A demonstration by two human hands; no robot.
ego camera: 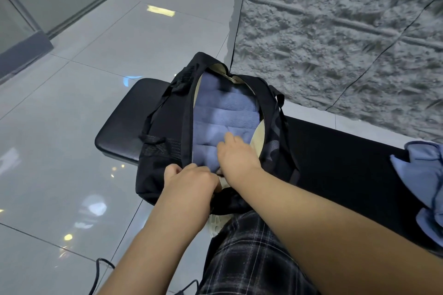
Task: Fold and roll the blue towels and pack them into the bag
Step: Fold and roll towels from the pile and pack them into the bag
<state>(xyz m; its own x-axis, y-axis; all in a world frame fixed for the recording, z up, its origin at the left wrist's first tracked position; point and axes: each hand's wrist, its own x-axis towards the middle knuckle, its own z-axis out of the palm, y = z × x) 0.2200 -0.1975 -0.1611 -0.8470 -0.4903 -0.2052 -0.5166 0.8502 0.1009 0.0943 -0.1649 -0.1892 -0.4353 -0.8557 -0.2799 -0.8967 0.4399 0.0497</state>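
Bag [165, 141] on the bench's [335, 151] left end, mouth facing up — rolled towels [223, 112] stacked inside, 12 to 6 o'clock. Left hand [191, 178] at the mouth's 6 o'clock edge, right hand [236, 155] just at its 3 o'clock, on the nearest roll. Loose towels [422, 175] well apart at the bag's 3 o'clock — on the bench too.

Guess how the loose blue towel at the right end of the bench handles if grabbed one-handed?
The loose blue towel lies crumpled in soft folds on the bench, so it is probably floppy and would drape and unfold when lifted. Its fabric looks plush, so likely grippy rather than slippery, and unlikely to roll.
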